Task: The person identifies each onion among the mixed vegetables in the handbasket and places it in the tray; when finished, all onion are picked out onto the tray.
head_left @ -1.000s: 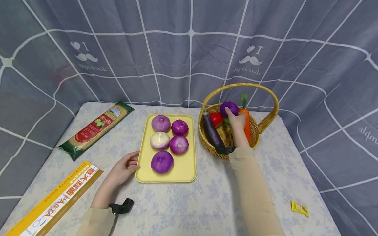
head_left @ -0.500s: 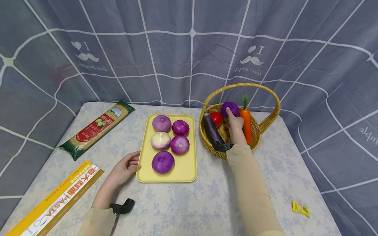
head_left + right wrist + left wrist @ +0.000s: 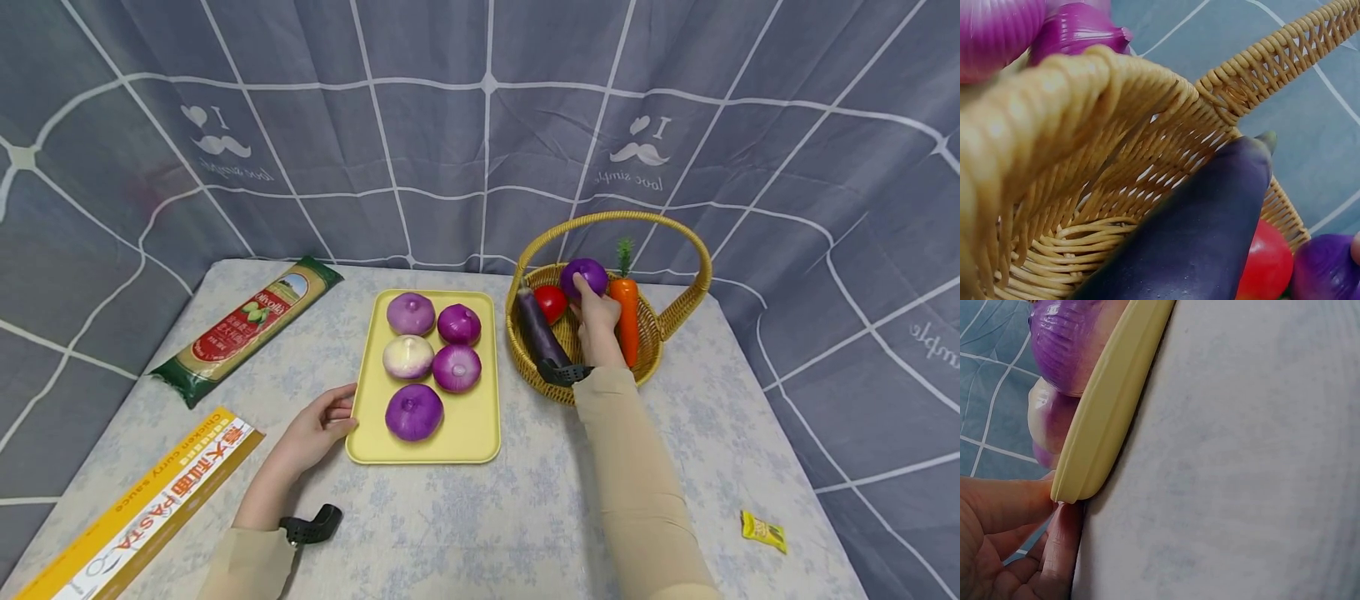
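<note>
In the head view my right hand (image 3: 600, 315) reaches into the wicker basket (image 3: 648, 367) and grips a purple onion (image 3: 583, 275) at its back. The carrot (image 3: 625, 312) lies to the right of that hand. A red tomato-like vegetable (image 3: 551, 303) and an eggplant (image 3: 542, 329) are on its left. The right wrist view shows the eggplant (image 3: 1194, 231) up close and only a fingertip at the onion (image 3: 1322, 265). My left hand (image 3: 315, 425) pinches the left rim of the yellow tray (image 3: 472, 433), thumb at the rim and a finger below (image 3: 1063, 540).
Several onions, among them a pale one (image 3: 407, 357) and a deep purple one (image 3: 415, 412), sit on the tray. A pasta packet (image 3: 247, 325) and a long pasta box (image 3: 142, 508) lie at left. A small yellow packet (image 3: 763, 532) is at right. The basket's handle (image 3: 611, 217) arches over its contents.
My right hand has shifted slightly left and lower, still gripping the onion in the basket, and more of the carrot shows. The left hand stays at the tray's rim.
</note>
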`<state>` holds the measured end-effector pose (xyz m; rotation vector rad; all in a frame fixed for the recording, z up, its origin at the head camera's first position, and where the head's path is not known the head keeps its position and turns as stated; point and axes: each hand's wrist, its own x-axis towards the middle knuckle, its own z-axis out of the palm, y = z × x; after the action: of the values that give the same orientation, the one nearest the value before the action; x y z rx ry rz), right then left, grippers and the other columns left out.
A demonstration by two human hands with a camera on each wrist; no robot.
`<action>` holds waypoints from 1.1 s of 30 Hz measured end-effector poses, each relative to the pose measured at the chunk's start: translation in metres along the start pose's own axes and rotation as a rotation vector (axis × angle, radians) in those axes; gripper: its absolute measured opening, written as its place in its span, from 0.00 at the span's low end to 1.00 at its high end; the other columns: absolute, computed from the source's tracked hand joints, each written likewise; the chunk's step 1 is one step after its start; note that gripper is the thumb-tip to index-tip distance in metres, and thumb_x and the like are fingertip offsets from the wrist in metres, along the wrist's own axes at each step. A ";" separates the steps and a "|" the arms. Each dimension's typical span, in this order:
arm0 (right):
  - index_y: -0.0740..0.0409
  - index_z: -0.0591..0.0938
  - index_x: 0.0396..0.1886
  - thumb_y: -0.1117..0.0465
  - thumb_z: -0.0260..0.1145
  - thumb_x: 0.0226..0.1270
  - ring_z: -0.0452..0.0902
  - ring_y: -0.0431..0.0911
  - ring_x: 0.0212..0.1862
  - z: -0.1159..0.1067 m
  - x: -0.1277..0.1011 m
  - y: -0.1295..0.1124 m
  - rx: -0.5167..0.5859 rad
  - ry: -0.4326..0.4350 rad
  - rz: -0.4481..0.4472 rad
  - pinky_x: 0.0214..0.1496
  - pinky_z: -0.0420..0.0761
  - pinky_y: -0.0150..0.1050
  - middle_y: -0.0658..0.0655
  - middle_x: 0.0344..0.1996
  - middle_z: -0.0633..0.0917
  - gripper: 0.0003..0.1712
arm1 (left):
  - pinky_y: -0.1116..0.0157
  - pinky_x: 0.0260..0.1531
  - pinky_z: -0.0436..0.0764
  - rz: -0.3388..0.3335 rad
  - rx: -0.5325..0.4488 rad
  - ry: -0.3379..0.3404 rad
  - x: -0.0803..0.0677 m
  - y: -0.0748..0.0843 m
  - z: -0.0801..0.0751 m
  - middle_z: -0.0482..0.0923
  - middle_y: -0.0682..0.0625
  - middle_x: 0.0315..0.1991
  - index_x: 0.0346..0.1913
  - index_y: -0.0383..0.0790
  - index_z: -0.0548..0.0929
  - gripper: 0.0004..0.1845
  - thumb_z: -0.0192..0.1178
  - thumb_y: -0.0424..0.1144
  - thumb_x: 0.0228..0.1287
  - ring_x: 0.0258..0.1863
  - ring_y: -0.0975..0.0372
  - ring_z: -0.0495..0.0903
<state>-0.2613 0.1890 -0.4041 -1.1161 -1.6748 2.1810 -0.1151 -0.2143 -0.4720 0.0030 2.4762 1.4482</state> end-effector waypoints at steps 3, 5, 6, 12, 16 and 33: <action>0.64 0.69 0.67 0.50 0.75 0.57 0.83 0.49 0.56 0.000 0.000 0.001 0.021 0.006 -0.016 0.54 0.81 0.33 0.58 0.64 0.76 0.43 | 0.73 0.43 0.78 0.001 0.006 0.002 0.000 0.000 0.000 0.74 0.37 0.55 0.72 0.32 0.64 0.30 0.57 0.29 0.68 0.52 0.53 0.75; 0.66 0.70 0.65 0.51 0.78 0.54 0.85 0.48 0.52 0.000 -0.001 0.002 0.048 0.012 -0.032 0.49 0.83 0.32 0.59 0.61 0.78 0.44 | 0.73 0.43 0.78 -0.002 0.008 0.003 0.000 -0.001 0.001 0.74 0.37 0.55 0.72 0.32 0.64 0.30 0.57 0.29 0.69 0.52 0.53 0.75; 0.66 0.70 0.65 0.51 0.78 0.54 0.85 0.48 0.51 0.000 -0.001 0.003 0.054 0.011 -0.037 0.48 0.84 0.32 0.60 0.61 0.78 0.44 | 0.73 0.43 0.78 -0.003 0.009 0.003 -0.001 -0.001 0.001 0.74 0.37 0.55 0.72 0.32 0.64 0.30 0.57 0.29 0.69 0.52 0.53 0.75; 0.65 0.63 0.68 0.52 0.76 0.57 0.81 0.50 0.59 -0.002 -0.004 0.002 0.012 -0.034 -0.069 0.53 0.82 0.34 0.61 0.65 0.72 0.46 | 0.73 0.43 0.77 -0.012 0.025 0.012 -0.001 -0.001 0.001 0.75 0.37 0.54 0.72 0.33 0.64 0.30 0.57 0.30 0.69 0.52 0.53 0.75; 0.65 0.60 0.68 0.53 0.74 0.60 0.79 0.53 0.60 -0.005 -0.012 -0.004 -0.018 -0.057 -0.089 0.57 0.80 0.36 0.61 0.68 0.67 0.45 | 0.73 0.43 0.78 -0.012 0.027 0.011 0.000 0.000 0.001 0.75 0.37 0.54 0.72 0.33 0.64 0.30 0.57 0.30 0.69 0.53 0.52 0.75; 0.63 0.58 0.66 0.55 0.73 0.60 0.76 0.46 0.53 -0.036 -0.079 0.002 -0.175 -0.193 -0.264 0.62 0.78 0.39 0.61 0.55 0.74 0.43 | 0.72 0.44 0.77 0.014 0.024 0.006 0.001 -0.001 0.000 0.74 0.36 0.55 0.72 0.32 0.63 0.30 0.56 0.29 0.69 0.53 0.51 0.75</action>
<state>-0.1814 0.1721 -0.3735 -0.6868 -1.9980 2.0613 -0.1161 -0.2152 -0.4733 0.0213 2.5031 1.4257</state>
